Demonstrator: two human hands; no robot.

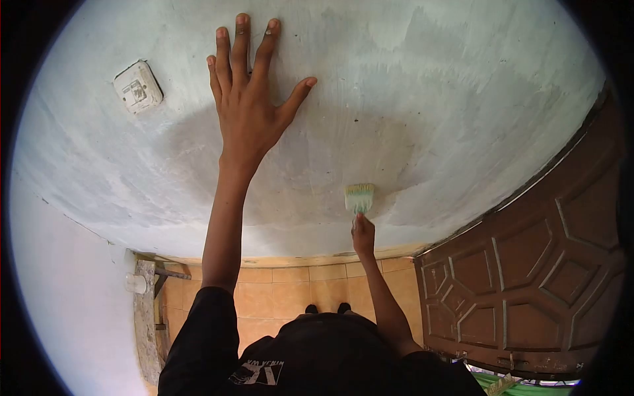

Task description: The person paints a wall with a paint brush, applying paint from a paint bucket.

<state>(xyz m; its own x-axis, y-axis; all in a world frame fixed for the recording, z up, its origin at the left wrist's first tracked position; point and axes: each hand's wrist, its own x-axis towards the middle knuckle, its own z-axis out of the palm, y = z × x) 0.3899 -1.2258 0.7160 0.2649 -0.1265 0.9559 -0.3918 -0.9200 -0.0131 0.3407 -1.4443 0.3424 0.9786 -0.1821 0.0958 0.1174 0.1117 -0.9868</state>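
Note:
My left hand (249, 109) lies flat against the pale, patchy wall (370, 79), fingers spread and pointing up. Lower and to the right, my right hand (362, 235) is closed around the handle of a paintbrush (360, 198). The brush points upward, its wide head coated in whitish green and its yellowish bristle tips right at the wall surface. Darker grey areas and streaks mark the wall between and around both hands.
A white wall switch (138, 87) sits left of my left hand. To the right stands a brown panelled door (522, 277). A worn wooden bench (146, 317) with a translucent cup (136, 284) is at lower left. Orange floor tiles (254, 292) lie below, and green cloth (528, 386) shows at lower right.

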